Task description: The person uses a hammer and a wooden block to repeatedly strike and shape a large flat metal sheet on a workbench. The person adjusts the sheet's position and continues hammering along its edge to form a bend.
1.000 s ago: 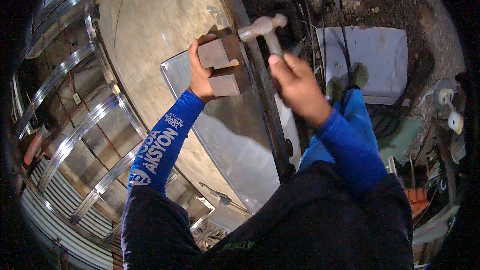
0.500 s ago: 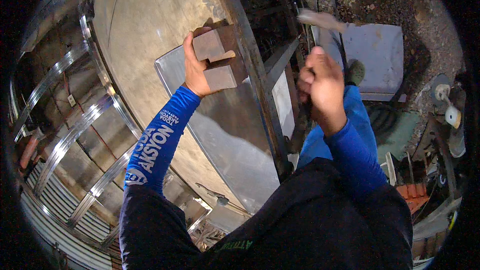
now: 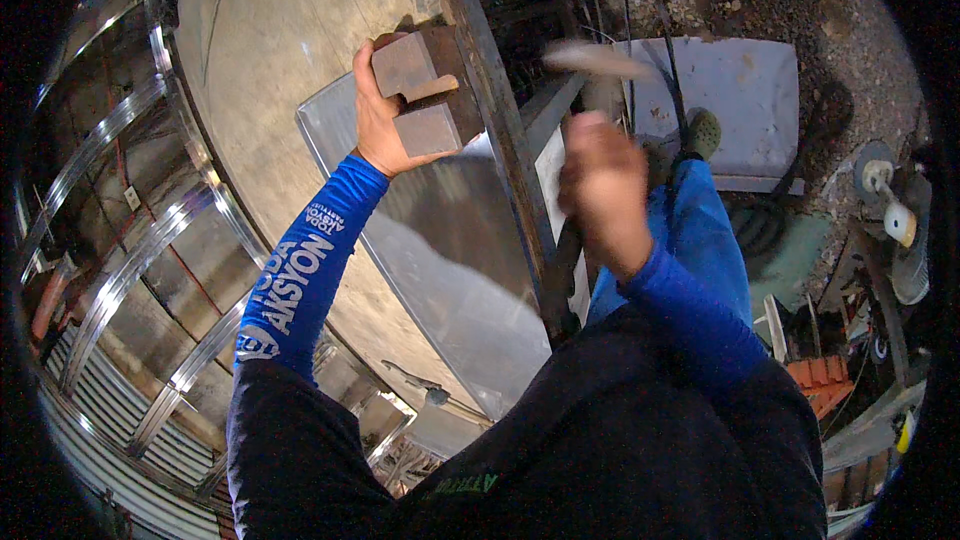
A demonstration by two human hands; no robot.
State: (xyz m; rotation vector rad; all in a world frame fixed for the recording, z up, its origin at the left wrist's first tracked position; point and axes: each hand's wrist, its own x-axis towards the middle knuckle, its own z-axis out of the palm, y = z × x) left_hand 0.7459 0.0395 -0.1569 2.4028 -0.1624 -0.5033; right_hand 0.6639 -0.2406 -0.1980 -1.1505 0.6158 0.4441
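My left hand [image 3: 376,128] wraps around the side of a heavy, notched metal block [image 3: 428,129] near the right edge of the worktable [image 3: 300,25]. Under and beside the block lies a shiny sheet of metal [image 3: 440,260], which reaches along the table's edge toward me. Past that edge, my right hand [image 3: 605,190] is closed on the handle of a hammer [image 3: 598,60]. The hammer's head is raised and smeared by motion, to the right of the block and apart from it.
A dark steel frame [image 3: 500,130] borders the table on the right. Beyond it, a grey panel [image 3: 745,110] lies on the dirt ground by my green shoe [image 3: 704,133]. Curved shiny metal strips [image 3: 150,340] stand at the left. A cable [image 3: 668,30] runs down near the hammer.
My right hand and the hammer have swung left, nearer the table's edge. The left hand still holds the block; the whole view has shifted slightly.
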